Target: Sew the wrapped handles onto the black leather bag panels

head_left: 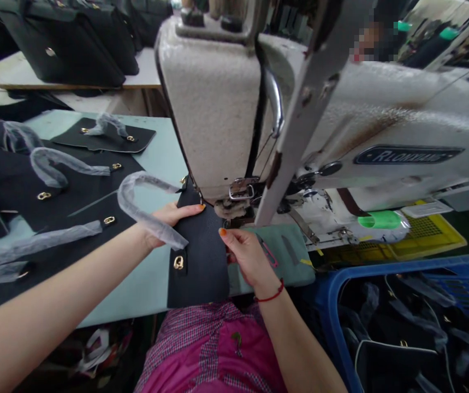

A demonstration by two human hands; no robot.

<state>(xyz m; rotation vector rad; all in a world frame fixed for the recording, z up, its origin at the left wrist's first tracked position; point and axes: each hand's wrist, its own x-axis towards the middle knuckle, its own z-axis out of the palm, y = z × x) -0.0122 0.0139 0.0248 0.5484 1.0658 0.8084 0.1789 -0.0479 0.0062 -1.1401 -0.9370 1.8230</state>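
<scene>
A black bag flap lies under the head of a white sewing machine. Its plastic-wrapped handle loops out to the left, over my left wrist, fixed by gold buckles. My left hand grips the flap's left side, thumb on top near the needle area and fingers hidden beneath. The right edge is pinched by my right hand, its thumb on top. Just right of that hand, pink-handled snips rest on a green cloth-covered surface.
More black flaps with wrapped handles lie on the pale table at left. Finished black bags stand behind. A blue crate holding similar pieces is at lower right, near a yellow basket. A metal bar slants before the machine.
</scene>
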